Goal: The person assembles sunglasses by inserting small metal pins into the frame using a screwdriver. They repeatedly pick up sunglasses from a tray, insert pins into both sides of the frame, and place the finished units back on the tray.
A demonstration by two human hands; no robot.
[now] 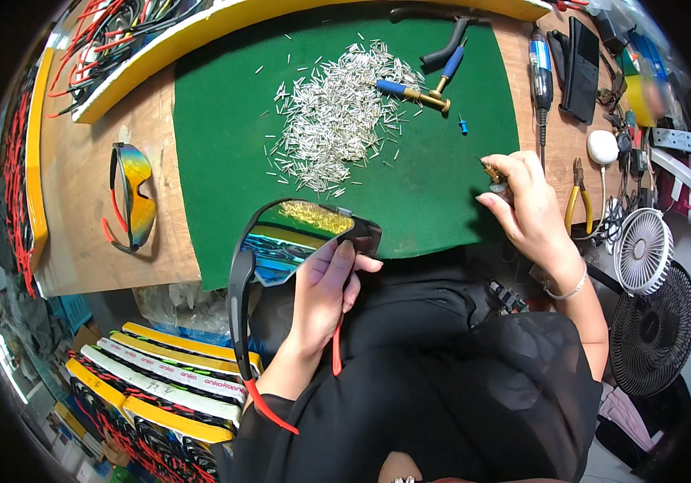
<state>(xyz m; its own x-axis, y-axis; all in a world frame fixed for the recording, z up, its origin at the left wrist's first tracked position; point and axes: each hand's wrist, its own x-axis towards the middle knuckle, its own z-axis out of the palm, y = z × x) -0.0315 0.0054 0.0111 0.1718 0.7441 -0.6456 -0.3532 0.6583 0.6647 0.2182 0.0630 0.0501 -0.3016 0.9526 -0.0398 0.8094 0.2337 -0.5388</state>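
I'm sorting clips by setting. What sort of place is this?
Probably an eyewear workshop: sunglasses held in the left hand, a heap of small metal pins on a green mat, and yellow-handled pliers at the right.

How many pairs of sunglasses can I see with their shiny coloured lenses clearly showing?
2. One pair is in the left hand; another pair is on the wooden tabletop, left of the green mat. More may be hidden in the yellow-edged racks at lower left.
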